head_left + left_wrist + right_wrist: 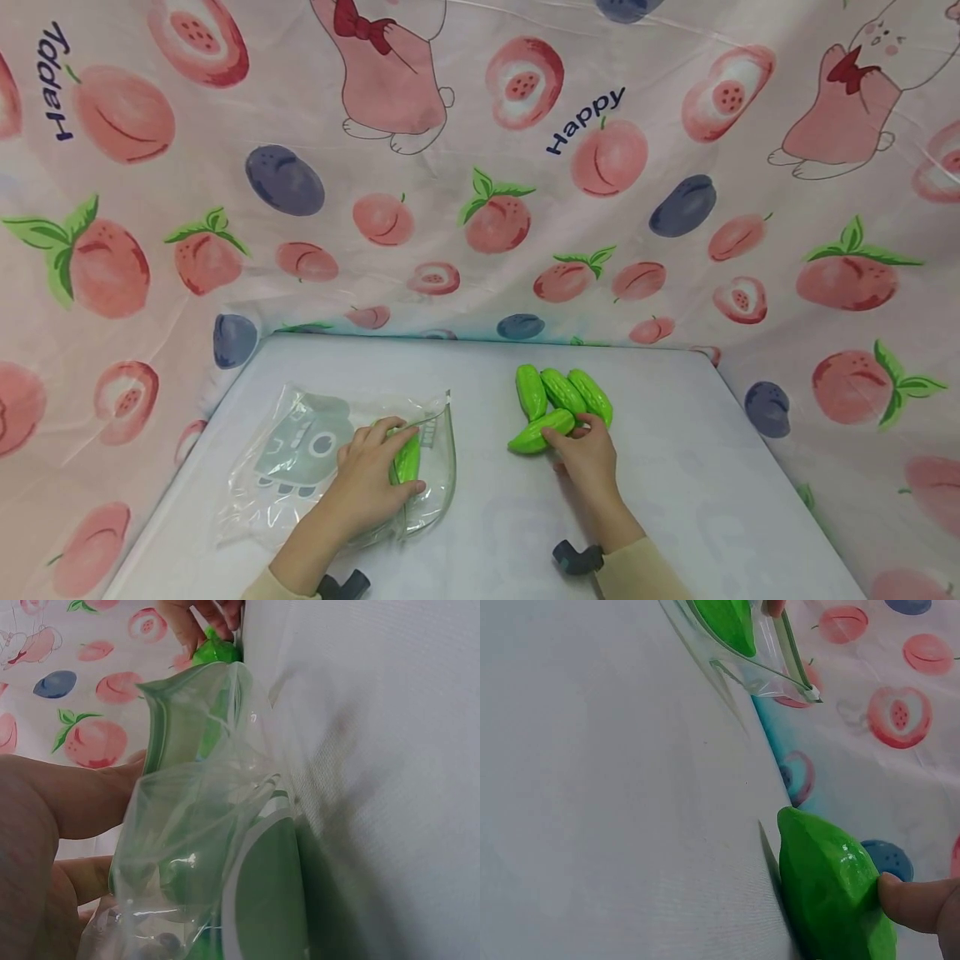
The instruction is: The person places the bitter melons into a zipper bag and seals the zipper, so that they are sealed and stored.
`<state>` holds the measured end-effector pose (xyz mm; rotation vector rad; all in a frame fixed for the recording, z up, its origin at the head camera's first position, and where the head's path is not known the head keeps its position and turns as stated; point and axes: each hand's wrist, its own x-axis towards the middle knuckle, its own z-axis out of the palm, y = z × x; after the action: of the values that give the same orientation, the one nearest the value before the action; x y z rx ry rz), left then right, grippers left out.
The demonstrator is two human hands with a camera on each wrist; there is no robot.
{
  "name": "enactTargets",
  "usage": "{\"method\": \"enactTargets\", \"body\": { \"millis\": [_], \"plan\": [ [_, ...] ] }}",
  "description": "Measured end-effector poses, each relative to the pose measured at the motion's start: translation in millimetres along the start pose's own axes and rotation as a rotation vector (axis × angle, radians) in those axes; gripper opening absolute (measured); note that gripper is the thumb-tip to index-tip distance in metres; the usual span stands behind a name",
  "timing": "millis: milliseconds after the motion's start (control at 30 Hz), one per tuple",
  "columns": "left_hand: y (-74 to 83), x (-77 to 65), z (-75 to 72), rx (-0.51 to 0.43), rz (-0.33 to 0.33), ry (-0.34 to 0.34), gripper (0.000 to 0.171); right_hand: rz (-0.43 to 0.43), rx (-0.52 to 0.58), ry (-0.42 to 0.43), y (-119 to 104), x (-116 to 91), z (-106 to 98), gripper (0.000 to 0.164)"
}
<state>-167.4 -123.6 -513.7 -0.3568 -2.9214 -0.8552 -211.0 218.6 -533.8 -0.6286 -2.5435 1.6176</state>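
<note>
A clear zip bag point(300, 442) printed with a grey-green cartoon figure lies on the left of the table. My left hand point(371, 475) holds it near its mouth, thumb and fingers spread around the opening. Inside, a green bitter melon point(407, 460) shows between thumb and fingers. On the right, my right hand point(592, 458) pinches another bright green bitter melon point(536, 433), which is seen close up with the thumb point(919, 904) on its side in the right wrist view. Just behind it lie three more bitter melons point(558, 390), side by side.
The white table point(675, 500) is backed by a hanging cloth point(450, 250) printed with peaches and rabbits. Dark wrist-worn pieces point(577, 557) sit by both sleeves. The bag's green zip edge point(799, 656) stands up at its right end.
</note>
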Motion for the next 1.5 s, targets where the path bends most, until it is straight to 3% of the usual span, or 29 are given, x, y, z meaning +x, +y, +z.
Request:
{"method": "enactTargets", "body": {
  "millis": [233,867,1500],
  "plan": [
    [-0.3,-0.1,-0.4,0.0,-0.003,-0.001,0.079,-0.012,-0.025,-0.012,-2.2,-0.6,0.2,0.084],
    [-0.2,-0.5,-1.0,-0.002,-0.001,-0.007,0.078,-0.017,0.169,-0.055,-4.1,-1.3,8.7,0.084],
    [0.3,-0.4,-0.5,0.001,-0.01,-0.016,0.077,-0.051,0.205,-0.077,-5.9,-5.8,9.6,0.083]
  ]
}}
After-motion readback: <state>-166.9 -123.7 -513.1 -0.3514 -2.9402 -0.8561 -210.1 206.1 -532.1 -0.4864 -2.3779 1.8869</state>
